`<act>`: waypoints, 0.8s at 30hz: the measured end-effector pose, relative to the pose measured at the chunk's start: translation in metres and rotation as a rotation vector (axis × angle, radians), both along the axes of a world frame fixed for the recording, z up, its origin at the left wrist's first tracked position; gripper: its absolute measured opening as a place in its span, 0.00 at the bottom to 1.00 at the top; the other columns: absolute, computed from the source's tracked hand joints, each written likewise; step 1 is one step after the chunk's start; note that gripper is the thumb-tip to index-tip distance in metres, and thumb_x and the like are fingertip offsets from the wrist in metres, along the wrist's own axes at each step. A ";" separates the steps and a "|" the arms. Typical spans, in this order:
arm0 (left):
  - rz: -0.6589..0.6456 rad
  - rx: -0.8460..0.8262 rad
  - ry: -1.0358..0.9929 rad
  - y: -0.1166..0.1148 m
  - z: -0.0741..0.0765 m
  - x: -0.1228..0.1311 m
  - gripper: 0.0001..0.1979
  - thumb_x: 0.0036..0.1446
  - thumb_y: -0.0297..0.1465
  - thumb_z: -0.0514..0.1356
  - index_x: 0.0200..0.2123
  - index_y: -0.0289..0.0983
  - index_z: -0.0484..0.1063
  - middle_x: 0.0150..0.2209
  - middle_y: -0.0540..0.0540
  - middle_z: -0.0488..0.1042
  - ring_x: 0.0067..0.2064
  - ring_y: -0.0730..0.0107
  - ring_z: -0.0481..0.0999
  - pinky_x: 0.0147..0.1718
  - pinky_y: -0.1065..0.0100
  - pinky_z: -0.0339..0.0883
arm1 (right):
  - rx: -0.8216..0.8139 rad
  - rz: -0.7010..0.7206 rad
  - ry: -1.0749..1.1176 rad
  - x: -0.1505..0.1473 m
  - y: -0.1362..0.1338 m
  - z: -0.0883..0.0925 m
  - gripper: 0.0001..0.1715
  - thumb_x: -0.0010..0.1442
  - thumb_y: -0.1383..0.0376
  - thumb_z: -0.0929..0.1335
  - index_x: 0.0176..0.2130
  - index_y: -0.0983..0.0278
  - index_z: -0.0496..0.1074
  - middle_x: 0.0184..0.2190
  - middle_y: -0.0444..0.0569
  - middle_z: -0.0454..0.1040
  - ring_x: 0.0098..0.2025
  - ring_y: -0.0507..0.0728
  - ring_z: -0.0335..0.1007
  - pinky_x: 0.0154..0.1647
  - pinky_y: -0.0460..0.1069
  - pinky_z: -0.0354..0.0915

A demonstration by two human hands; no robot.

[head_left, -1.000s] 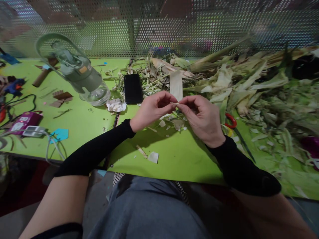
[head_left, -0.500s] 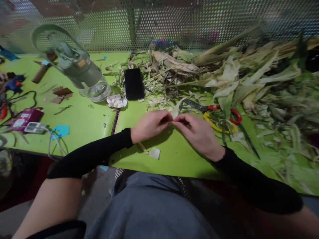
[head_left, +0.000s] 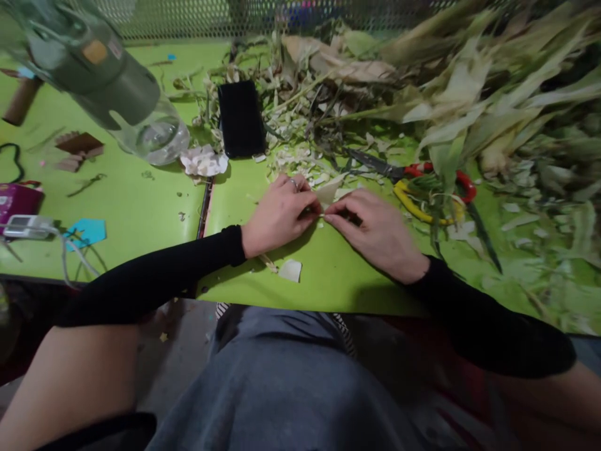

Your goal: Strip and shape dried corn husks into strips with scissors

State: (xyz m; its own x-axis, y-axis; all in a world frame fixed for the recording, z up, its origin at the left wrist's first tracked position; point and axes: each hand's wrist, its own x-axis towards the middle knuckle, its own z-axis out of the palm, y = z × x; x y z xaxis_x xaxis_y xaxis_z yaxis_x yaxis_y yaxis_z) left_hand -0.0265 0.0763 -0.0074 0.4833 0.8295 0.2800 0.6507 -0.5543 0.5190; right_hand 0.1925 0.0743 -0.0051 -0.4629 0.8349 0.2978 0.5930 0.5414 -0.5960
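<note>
My left hand (head_left: 280, 213) and my right hand (head_left: 373, 229) rest low on the green table (head_left: 328, 282), fingertips meeting. Both pinch a pale strip of corn husk (head_left: 329, 191) between them; the strip sticks up and back from the fingers. Both arms wear black sleeves. A ring shows on my left hand. Small husk scraps (head_left: 290, 270) lie just below my left wrist.
A big heap of corn husks and leaves (head_left: 451, 94) fills the right and back. Red-handled scissors (head_left: 422, 170) and yellow-handled ones (head_left: 417, 207) lie right of my hands. A black phone (head_left: 241, 119), a green-capped bottle (head_left: 107, 88), a white paper flower (head_left: 203, 161) and cables (head_left: 28, 227) sit left.
Both hands came down from mid-air to the table surface, still pinching the husk strip. The camera tilted down and closer, so the scissors came into view.
</note>
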 end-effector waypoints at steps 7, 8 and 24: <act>0.000 -0.146 -0.070 0.007 0.010 0.000 0.02 0.59 0.31 0.67 0.33 0.39 0.79 0.38 0.42 0.75 0.48 0.52 0.72 0.57 0.48 0.64 | -0.151 -0.039 0.064 -0.001 0.003 0.006 0.19 0.62 0.45 0.77 0.32 0.55 0.76 0.32 0.50 0.76 0.42 0.64 0.74 0.49 0.61 0.71; 0.002 -0.166 -0.061 0.007 0.013 0.000 0.02 0.59 0.30 0.66 0.33 0.39 0.78 0.37 0.42 0.75 0.48 0.52 0.72 0.57 0.47 0.64 | -0.160 -0.041 0.070 -0.002 0.004 0.006 0.20 0.61 0.46 0.77 0.31 0.56 0.76 0.32 0.50 0.76 0.43 0.64 0.74 0.50 0.61 0.71; 0.131 -0.256 0.176 0.008 0.049 0.009 0.06 0.57 0.24 0.64 0.29 0.33 0.81 0.24 0.47 0.73 0.30 0.70 0.65 0.50 0.56 0.71 | -0.082 -0.136 -0.167 -0.014 0.009 0.018 0.08 0.63 0.65 0.77 0.32 0.61 0.78 0.32 0.46 0.78 0.36 0.56 0.74 0.44 0.53 0.69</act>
State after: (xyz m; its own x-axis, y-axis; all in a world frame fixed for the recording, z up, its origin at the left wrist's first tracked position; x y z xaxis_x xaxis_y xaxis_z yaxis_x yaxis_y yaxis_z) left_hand -0.0175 0.0845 0.0412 0.3906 0.9203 -0.0238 0.7997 -0.3264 0.5039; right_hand 0.1782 0.0832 0.0133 -0.3814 0.9113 0.1554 0.7513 0.4035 -0.5222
